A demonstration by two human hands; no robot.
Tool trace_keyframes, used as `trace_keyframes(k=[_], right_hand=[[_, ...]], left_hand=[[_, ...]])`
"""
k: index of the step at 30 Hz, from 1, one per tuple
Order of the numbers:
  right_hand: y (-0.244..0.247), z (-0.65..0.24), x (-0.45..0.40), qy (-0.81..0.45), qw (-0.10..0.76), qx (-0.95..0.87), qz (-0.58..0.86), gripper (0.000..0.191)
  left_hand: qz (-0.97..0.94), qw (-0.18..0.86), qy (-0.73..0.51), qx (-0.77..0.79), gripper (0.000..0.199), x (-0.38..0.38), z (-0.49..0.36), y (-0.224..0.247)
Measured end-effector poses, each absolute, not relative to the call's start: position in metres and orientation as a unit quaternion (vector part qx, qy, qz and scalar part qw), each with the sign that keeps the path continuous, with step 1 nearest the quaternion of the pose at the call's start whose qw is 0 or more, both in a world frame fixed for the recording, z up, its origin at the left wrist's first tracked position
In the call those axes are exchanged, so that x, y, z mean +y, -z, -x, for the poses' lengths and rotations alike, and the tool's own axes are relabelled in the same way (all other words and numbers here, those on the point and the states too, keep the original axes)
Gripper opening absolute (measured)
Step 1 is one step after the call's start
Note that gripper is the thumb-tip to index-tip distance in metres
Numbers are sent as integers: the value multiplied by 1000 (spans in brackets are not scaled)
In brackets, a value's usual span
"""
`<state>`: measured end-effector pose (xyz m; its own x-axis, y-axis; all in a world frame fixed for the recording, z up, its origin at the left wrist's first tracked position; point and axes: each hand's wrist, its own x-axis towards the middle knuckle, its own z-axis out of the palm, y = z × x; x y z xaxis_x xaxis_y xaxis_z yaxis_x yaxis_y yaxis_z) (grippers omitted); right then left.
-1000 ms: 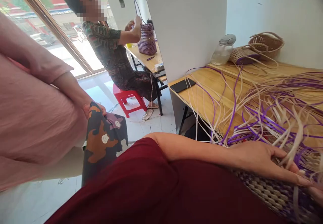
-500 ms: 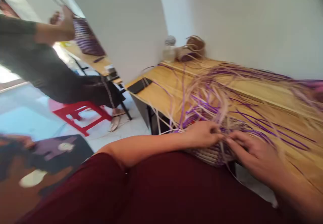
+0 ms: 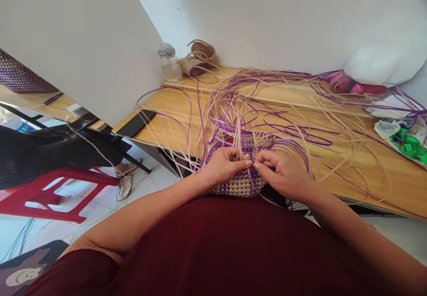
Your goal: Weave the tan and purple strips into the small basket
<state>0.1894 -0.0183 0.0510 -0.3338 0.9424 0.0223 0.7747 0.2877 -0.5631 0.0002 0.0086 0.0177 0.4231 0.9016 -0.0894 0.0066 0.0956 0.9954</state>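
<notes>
- A partly woven purple-and-beige piece (image 3: 238, 187) lies at the near edge of a wooden table (image 3: 400, 202), just in front of the person's maroon top (image 3: 233, 247).
- The left hand (image 3: 227, 167) rests against the woven piece's near face, thumb and forefinger pinched together on a pale strand (image 3: 239, 131).
- The right hand (image 3: 283, 173) meets it at the same face of the woven piece, thumb and forefinger also pinched; what they grip is too small to tell.
- Loose purple and beige strands (image 3: 230, 93) fan out from the woven piece, behind it and to both sides.
- Left of the woven piece, a black phone (image 3: 135, 124) lies at the table's edge.
- Behind and left of the woven piece stand a clear bottle (image 3: 171, 66) and two small woven baskets (image 3: 203, 50).
- Far right of the woven piece is a bright green bundle (image 3: 413, 147); behind that, a white bag (image 3: 383, 66).
- Well left of the woven piece, a red stool (image 3: 80, 202) bears a seated person in dark clothing (image 3: 60, 149).
</notes>
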Motion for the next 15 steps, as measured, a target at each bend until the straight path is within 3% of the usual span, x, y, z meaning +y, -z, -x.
trace_keyframes(k=[15], right_hand=[[-42,-199,-30,-277,234,-788,498,22]], left_hand=[[-578,604,-374,401,32,10,-5,-22]])
